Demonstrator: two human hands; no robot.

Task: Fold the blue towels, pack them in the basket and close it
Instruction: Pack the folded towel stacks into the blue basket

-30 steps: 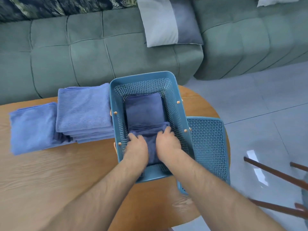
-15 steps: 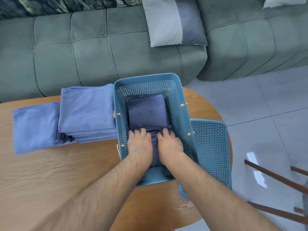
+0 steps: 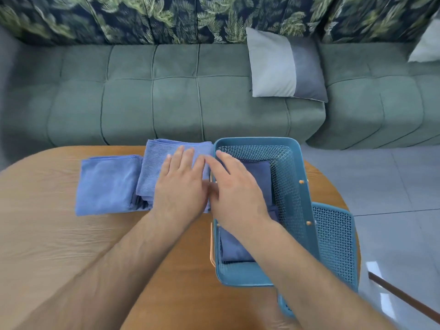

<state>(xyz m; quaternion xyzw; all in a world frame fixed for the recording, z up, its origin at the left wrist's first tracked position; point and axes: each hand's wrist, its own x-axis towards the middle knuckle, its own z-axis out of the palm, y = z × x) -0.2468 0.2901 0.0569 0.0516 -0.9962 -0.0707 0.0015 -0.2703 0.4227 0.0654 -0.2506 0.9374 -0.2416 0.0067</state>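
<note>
A blue mesh basket (image 3: 301, 186) stands on the round wooden table (image 3: 59, 246) and holds dark blue folded towels (image 3: 259, 177). Left of it sits a stack of lighter blue folded towels (image 3: 154, 167), with one more folded towel (image 3: 107, 184) lying flat beside the stack. My left hand (image 3: 181, 184) lies flat on top of the stack, fingers straight. Above the basket's left rim is my right hand (image 3: 235, 194), fingers extended toward the stack and holding nothing. The basket's mesh lid (image 3: 333, 241) lies on the table to the right of the basket.
A green sofa (image 3: 166, 96) with a grey cushion (image 3: 283, 67) runs along the far side of the table. Grey tiled floor (image 3: 392, 186) lies to the right, where a brown chair rail (image 3: 404, 298) shows near the table edge.
Both hands have left the dark towel inside the basket and moved up and left to the stack of light blue towels. The camera has tilted up.
</note>
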